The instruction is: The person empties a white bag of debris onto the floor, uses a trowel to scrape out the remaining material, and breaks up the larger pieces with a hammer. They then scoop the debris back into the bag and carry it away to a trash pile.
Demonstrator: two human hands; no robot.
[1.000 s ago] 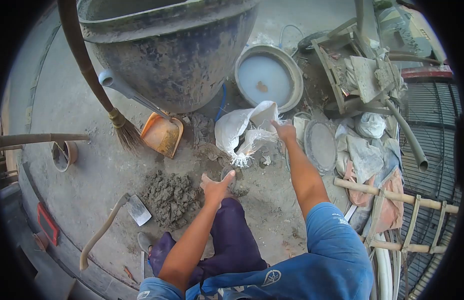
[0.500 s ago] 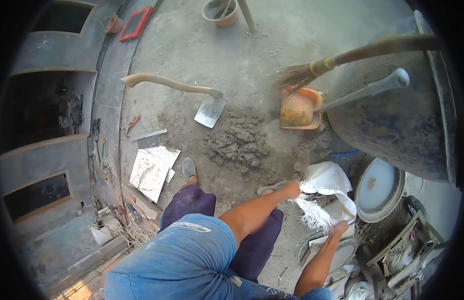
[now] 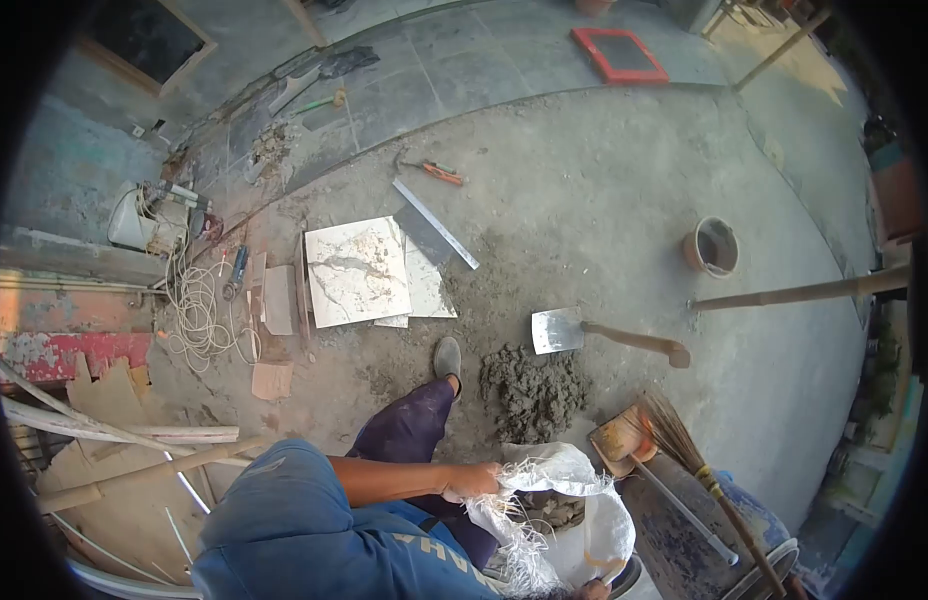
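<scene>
My left hand (image 3: 472, 481) is closed around the frayed edge of a white woven sack (image 3: 612, 520). At the bottom edge of the view, my right hand (image 3: 591, 591) grips the opposite side of the sack's rim, partly cut off. The mouth of the sack is spread between both hands, with loose threads hanging on its near side. Grey-brown lumpy material shows within the ring of the mouth. Just beyond the sack lies a heap of wet grey mortar (image 3: 534, 395). A hoe (image 3: 557, 332) rests with its metal blade at the heap's far edge.
To the right are a dustpan (image 3: 616, 442), a broom (image 3: 674, 430) and a large drum (image 3: 674, 510). White boards (image 3: 356, 270), a metal straightedge (image 3: 436, 224) and a coiled cable (image 3: 199, 310) lie left. A bucket (image 3: 713, 248) stands farther off.
My view has swung to the left, bringing the boards and cable toward the middle. Both hands still hold the sack, and its mouth now appears wider and lower in view.
</scene>
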